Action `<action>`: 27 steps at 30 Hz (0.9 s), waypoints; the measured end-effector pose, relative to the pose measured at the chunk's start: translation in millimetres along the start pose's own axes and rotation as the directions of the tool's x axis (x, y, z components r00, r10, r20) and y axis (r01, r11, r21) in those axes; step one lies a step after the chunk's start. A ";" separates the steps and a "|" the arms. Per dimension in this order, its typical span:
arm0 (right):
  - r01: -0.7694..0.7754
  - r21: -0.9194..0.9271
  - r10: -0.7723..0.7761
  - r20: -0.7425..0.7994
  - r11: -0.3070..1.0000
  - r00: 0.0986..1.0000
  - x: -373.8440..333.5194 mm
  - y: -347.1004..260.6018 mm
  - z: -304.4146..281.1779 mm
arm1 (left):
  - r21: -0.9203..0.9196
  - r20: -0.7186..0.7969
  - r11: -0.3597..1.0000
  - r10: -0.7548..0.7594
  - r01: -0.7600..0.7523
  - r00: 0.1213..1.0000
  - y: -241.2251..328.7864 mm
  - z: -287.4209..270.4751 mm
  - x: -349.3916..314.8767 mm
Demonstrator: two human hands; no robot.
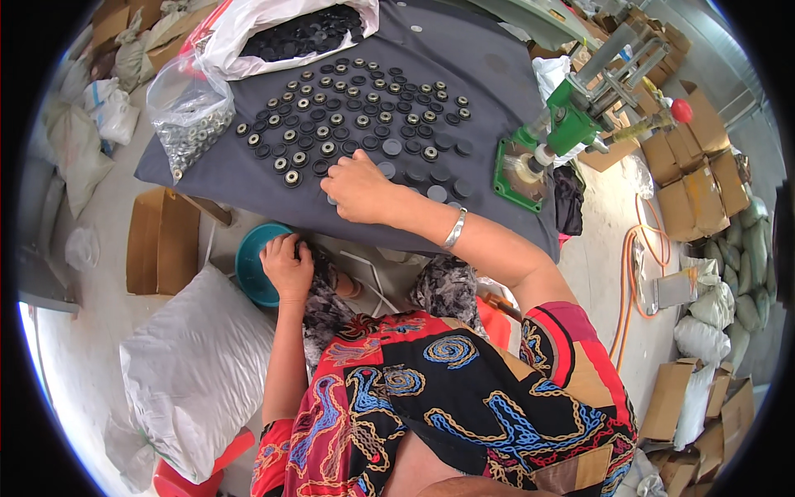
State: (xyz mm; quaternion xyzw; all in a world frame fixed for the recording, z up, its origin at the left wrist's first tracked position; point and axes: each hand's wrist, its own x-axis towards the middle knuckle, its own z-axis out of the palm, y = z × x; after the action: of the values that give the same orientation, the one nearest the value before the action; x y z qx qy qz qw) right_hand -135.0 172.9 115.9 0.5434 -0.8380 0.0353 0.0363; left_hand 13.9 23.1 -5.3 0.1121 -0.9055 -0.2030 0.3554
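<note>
My right hand (358, 189) is over the front part of the dark cloth-covered table (248, 178), fingers curled down. A grey round cap (331, 200) shows at its fingertips. Beyond it lie many small black rings, several with a metal bearing (328, 148) set inside. Plain grey caps (437, 193) lie to the right of the hand. Below the table edge, my left hand (286, 263) hangs over a teal basin (250, 273), its fingers bent inward. Whatever it may hold is hidden, and so is most of the basin's inside.
A green hand press (571, 116) with a red-knobbed lever stands at the table's right. At the far left are a clear bag of metal bearings (192, 132) and a white bag of black pieces (302, 37). A full white sack (195, 364) and a cardboard box (161, 240) stand left.
</note>
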 end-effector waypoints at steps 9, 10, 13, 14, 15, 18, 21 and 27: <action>-0.140 0.020 0.142 -0.157 0.990 0.977 -22.0 50.5 -46.5 | -0.011 -0.036 1.000 0.011 -0.012 0.999 -3.0 -2.4 -3.7; -0.206 0.063 0.213 -0.140 0.977 0.967 -32.0 71.1 -54.7 | -0.017 -0.040 1.000 0.006 -0.007 0.999 -2.9 -1.5 -2.9; -0.330 0.062 0.336 -0.152 0.942 0.930 -64.6 119.1 -64.2 | -0.037 -0.017 0.999 0.000 -0.001 1.000 0.5 0.3 0.5; -0.361 0.072 0.367 -0.112 0.930 0.923 -70.6 123.9 -62.9 | -0.038 -0.015 0.999 0.003 -0.004 1.000 1.6 1.1 1.2; -0.393 0.080 0.398 -0.072 0.916 0.915 -75.2 127.4 -61.7 | -0.038 -0.012 0.999 0.006 -0.007 1.000 3.2 2.2 2.0; -0.469 0.116 0.466 0.050 0.876 0.883 -76.5 123.3 -58.9 | -0.043 -0.001 0.999 0.006 -0.006 1.000 6.4 4.7 2.6; -0.519 0.097 0.507 0.125 0.850 0.853 -73.5 122.1 -53.7 | -0.037 0.003 0.999 0.004 -0.004 1.000 6.2 4.4 2.0; -0.558 -0.003 0.549 0.188 0.830 0.814 -63.6 128.5 -43.0 | -0.022 -0.005 1.000 -0.007 0.007 1.000 0.1 -0.4 -0.5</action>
State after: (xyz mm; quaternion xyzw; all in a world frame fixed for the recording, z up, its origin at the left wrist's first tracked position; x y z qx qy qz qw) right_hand -225.5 287.1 149.8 0.2778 -0.9582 0.0169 -0.0660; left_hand 14.6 23.2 -5.3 0.1119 -0.9019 -0.2138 0.3581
